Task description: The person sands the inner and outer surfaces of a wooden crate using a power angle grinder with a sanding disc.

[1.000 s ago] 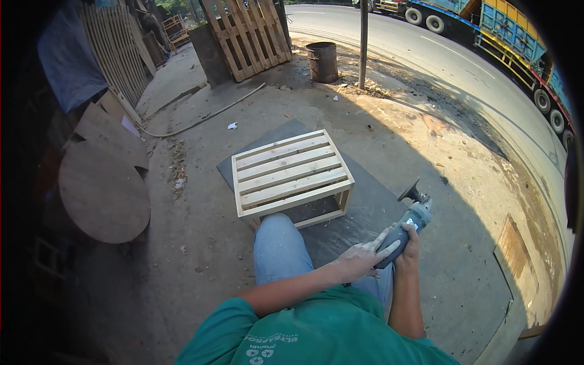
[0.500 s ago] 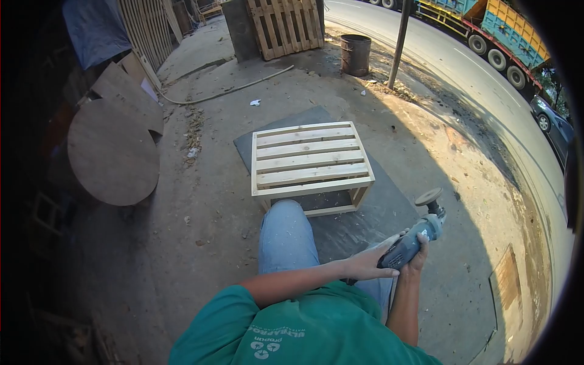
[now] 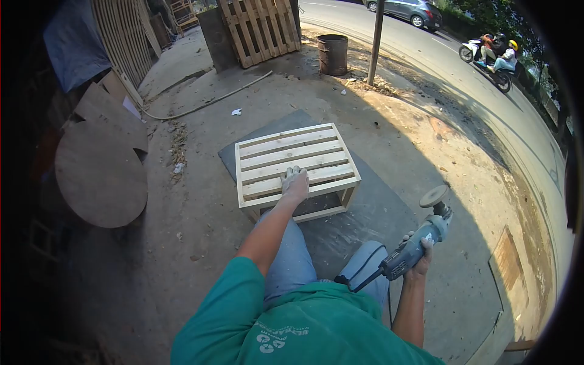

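A pale wooden slatted frame (image 3: 292, 146) stands on a dark flat sheet (image 3: 383, 201) on the ground. My left hand (image 3: 295, 182) lies on its near slats, fingers apart and dusty, holding nothing. In my right hand (image 3: 421, 258) is a blue-grey angle grinder (image 3: 410, 252), gripped around the body, with a round disc (image 3: 434, 196) at its raised far end. The grinder is to the right of the frame, apart from it. Its cord runs down toward my lap.
Round and angular boards (image 3: 102, 173) lean at the left. A hose (image 3: 201, 107), a pallet (image 3: 260, 30), a rusty drum (image 3: 333, 55) and a pole (image 3: 376, 42) are ahead. Beyond, a road (image 3: 438, 48) carries a car (image 3: 407, 12) and a motorbike (image 3: 490, 61) with riders.
My left hand has let go of the grinder and moved onto the slats. My right hand still holds the grinder. The truck is out of view, and a motorbike has appeared.
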Motion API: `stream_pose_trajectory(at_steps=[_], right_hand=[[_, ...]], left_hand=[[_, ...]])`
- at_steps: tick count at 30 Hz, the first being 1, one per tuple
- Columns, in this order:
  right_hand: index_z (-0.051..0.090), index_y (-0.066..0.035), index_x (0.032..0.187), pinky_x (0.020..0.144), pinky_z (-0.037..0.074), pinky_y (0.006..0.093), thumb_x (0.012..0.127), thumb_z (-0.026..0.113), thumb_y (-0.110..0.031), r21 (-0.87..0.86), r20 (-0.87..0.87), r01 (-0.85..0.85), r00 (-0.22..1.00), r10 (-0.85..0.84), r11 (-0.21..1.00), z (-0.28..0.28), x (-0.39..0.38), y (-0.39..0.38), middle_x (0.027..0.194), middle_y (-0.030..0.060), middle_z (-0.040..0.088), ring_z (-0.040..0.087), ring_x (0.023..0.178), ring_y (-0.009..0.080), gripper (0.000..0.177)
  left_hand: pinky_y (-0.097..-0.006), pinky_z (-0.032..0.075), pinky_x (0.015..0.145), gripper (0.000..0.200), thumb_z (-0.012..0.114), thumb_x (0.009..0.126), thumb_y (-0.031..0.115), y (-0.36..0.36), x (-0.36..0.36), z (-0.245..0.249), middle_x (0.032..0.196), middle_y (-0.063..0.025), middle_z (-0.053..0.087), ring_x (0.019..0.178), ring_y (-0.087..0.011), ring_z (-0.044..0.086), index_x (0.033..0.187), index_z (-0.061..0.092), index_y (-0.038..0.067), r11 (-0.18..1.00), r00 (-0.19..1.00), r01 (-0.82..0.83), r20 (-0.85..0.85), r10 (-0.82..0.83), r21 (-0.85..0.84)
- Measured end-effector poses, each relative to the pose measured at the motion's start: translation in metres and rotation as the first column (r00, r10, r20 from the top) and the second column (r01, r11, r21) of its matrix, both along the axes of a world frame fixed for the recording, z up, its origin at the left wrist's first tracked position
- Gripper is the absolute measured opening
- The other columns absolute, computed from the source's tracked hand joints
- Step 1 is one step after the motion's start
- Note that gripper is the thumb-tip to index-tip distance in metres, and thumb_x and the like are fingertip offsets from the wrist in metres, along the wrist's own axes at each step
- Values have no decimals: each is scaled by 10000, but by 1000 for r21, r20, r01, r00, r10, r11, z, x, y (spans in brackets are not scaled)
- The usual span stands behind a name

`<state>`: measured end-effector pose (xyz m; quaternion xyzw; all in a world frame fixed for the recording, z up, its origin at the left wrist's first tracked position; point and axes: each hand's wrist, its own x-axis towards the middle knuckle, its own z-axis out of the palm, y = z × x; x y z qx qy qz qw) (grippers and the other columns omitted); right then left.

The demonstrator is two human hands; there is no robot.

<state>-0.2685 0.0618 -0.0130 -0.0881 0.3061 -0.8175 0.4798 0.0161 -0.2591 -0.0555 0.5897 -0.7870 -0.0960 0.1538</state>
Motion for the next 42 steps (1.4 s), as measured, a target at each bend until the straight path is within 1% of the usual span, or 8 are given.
stream_pose_trajectory(at_steps=[11,18,27,31,34,37,40,42], right_hand=[[586,23,1127,757,623,380,830,703,-281,52,-16,52,999,-51,997,-3,-4,20,925,167,686,707,797,285,441],[586,36,1120,809,594,369,815,693,-260,67,-13,-9,1000,10,998,0,-4,23,931,174,676,688,818,272,439],[579,25,1133,798,604,382,817,710,-273,85,4,-24,1000,24,996,0,-6,27,937,164,676,687,828,287,454],[576,24,1141,802,601,383,819,712,-280,89,25,58,998,-61,994,-7,-6,28,940,160,675,688,844,287,464],[553,11,1183,821,599,392,837,710,-273,53,63,73,995,-76,996,-8,-5,27,970,147,666,687,881,281,475],[516,-10,1240,856,594,406,874,705,-271,-7,84,81,993,-80,997,-6,-1,20,1004,135,649,683,942,271,487],[511,-39,1257,866,591,420,906,703,-301,-57,95,90,992,-84,994,-5,4,10,1020,139,654,684,977,278,479],[504,-57,1271,874,589,432,922,701,-323,-80,102,87,992,-78,993,-4,8,8,1033,142,658,684,996,283,481]], left_hand=[[-591,359,1056,316,557,991,235,-32,-16,-2,1303,-134,578,1299,-342,477,1288,664,247,980,996,89,-3,-90,178],[-612,358,1071,254,620,971,248,-35,-15,15,1299,-132,589,1335,-357,459,1215,663,188,965,996,86,-23,-83,247],[-592,370,1074,362,534,1013,325,-23,-7,8,1332,-111,592,1291,-347,500,1345,629,218,977,979,122,142,-148,173],[-585,315,1133,429,514,1027,322,4,14,-12,1453,-135,534,1355,-361,462,1408,567,131,966,972,221,109,-207,-135],[-578,268,1166,436,530,1014,334,59,-3,6,1486,-199,490,1402,-418,396,1375,601,100,927,939,343,87,-333,-154],[-481,340,1152,514,532,1022,418,152,-57,43,1426,-203,526,1392,-368,418,1365,584,37,682,669,726,-327,-668,93],[-383,496,966,705,586,995,528,228,-103,62,1199,-165,613,1098,-256,613,1426,452,-13,251,549,836,-762,-344,489],[-351,528,876,777,623,973,543,244,-118,63,1102,-143,605,994,-203,625,1444,380,-25,10,575,818,-815,-68,576]])
